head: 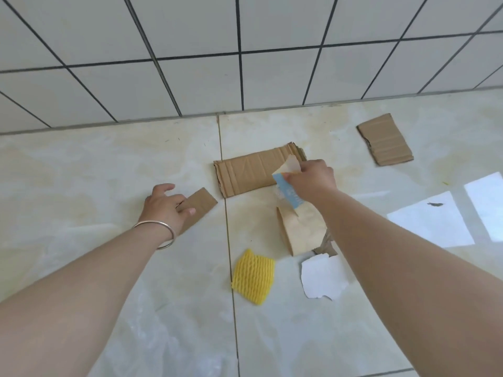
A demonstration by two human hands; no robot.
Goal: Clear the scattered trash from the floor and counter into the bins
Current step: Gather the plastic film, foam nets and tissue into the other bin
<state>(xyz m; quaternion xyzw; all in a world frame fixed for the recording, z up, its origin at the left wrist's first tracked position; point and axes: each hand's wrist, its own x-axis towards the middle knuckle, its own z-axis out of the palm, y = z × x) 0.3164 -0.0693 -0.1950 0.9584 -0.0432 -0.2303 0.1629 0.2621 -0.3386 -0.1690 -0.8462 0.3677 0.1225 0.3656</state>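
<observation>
Trash lies scattered on the pale tiled floor [109, 170]. My right hand [313, 179] grips a bundle of scraps: a blue-and-white torn wrapper [290, 193] and a brown paper bag [302, 229] that hangs below it. My left hand [163, 206] rests with curled fingers on a small cardboard strip [200, 204] and pinches its near end. A large cardboard piece [250, 170] lies flat just behind both hands. A yellow foam fruit net [253, 276] and a torn white paper [322, 276] lie nearer to me.
Another cardboard piece [385, 138] lies at the far right near the white tiled wall [245, 50]. Bright window reflections [432, 221] fall on the floor at right. No bin is in view.
</observation>
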